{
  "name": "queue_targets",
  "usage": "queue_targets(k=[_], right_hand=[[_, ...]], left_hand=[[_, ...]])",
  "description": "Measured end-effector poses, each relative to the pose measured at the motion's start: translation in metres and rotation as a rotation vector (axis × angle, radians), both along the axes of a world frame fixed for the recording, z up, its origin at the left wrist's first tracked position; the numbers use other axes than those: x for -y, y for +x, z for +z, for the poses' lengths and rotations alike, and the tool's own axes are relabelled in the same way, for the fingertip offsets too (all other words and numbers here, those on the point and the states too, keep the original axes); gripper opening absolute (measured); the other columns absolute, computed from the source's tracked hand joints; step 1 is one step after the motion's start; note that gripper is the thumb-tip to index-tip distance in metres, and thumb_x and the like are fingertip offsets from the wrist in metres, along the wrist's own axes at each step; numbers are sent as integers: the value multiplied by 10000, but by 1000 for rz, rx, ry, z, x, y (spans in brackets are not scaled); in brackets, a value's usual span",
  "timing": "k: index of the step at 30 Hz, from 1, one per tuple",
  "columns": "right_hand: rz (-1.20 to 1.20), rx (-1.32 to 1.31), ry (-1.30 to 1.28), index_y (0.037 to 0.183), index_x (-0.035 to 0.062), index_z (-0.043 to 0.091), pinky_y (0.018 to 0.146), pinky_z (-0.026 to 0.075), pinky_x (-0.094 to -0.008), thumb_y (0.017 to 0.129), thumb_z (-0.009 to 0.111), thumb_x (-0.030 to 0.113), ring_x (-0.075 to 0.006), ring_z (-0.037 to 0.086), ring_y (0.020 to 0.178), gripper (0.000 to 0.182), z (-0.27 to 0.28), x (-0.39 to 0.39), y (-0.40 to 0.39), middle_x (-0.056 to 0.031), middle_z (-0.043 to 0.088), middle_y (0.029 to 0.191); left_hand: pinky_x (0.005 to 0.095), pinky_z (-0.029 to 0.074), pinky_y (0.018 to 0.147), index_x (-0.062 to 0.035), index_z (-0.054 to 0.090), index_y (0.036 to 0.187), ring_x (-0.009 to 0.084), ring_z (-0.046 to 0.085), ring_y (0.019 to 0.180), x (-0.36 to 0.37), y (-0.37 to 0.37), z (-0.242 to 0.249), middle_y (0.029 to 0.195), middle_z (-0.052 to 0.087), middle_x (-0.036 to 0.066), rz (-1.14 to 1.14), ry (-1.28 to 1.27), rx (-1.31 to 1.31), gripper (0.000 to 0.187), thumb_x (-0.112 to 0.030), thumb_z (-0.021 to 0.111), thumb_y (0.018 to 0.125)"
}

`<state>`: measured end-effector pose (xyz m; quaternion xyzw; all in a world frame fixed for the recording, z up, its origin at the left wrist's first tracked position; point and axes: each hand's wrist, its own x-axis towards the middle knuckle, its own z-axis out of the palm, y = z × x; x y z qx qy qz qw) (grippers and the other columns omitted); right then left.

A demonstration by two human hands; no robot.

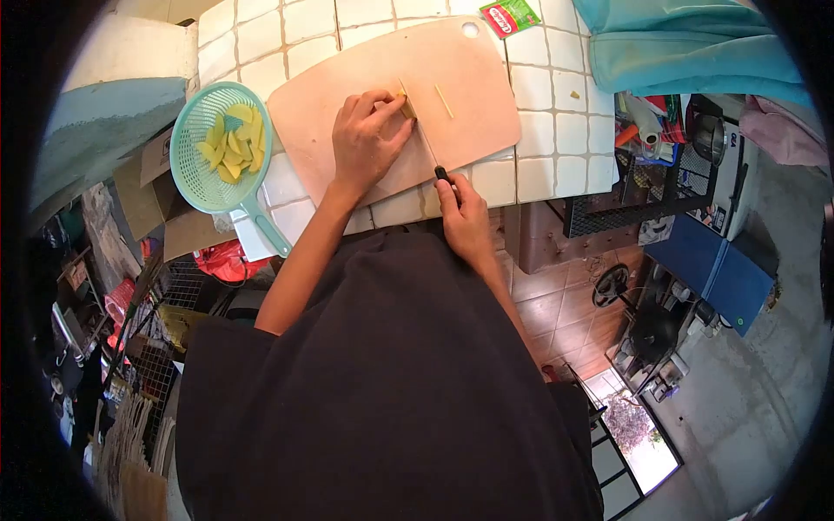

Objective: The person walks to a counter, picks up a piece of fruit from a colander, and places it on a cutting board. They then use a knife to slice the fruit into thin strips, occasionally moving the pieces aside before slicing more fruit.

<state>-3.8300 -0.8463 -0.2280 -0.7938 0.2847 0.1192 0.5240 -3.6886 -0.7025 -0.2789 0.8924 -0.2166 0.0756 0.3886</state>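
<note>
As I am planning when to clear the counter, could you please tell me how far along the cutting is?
Done: one thin strip lies cut on the board. In hand: the left hand steadies a small yellowish piece beside the knife, which the right hand holds. Left: probably that piece, and perhaps the larger pieces in the colander; whether those await cutting or are finished, I cannot tell.

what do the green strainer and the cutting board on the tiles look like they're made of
The strainer looks like molded plastic, smooth with a slight sheen: its bowl, perforations and handle share one pale green. The board seems matte, perhaps plastic given its even pinkish color without visible grain, though coated wood isn't ruled out.
</note>
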Motion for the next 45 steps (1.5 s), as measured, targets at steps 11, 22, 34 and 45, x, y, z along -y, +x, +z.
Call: queue_targets(k=[11, 22, 34, 45], right_hand=[[67, -79, 0, 1127, -2, 623, 672, 481, -470, 1056, 548, 298, -450, 663, 771, 318, 9, 6, 6, -262, 649, 795], [158, -43, -121, 1164, 20, 540, 678, 471, -589, 1085, 461, 266, -539, 636, 844, 270, 9, 0, 9, -312, 664, 860], [217, -65, -240, 1052, 21, 486, 652, 432, -645, 1089, 427, 273, -567, 611, 798, 262, 6, -8, 10, -345, 637, 823], [6, -179, 139, 872, 4, 601, 522, 412, -347, 1089, 454, 342, -153, 543, 511, 428, 15, 22, -25, -67, 510, 543]], left_hand=[[346, 541, 847, -45, 775, 1039, 237, 635, 965, -1, -1, -3, 1135, 725, 21, -37, -13, 77, 293, -129, 809, 760], [347, 548, 843, -61, 775, 994, 237, 638, 953, 1, 0, -2, 1156, 729, 15, -31, -19, 75, 253, -124, 808, 751], [352, 552, 851, -74, 779, 1039, 250, 644, 969, -1, -1, -1, 1157, 732, 37, -30, -30, 39, 279, -116, 811, 765], [369, 527, 887, -79, 748, 990, 235, 623, 1015, -1, -1, 9, 1128, 690, -2, -16, -8, -48, 231, -144, 801, 775]])
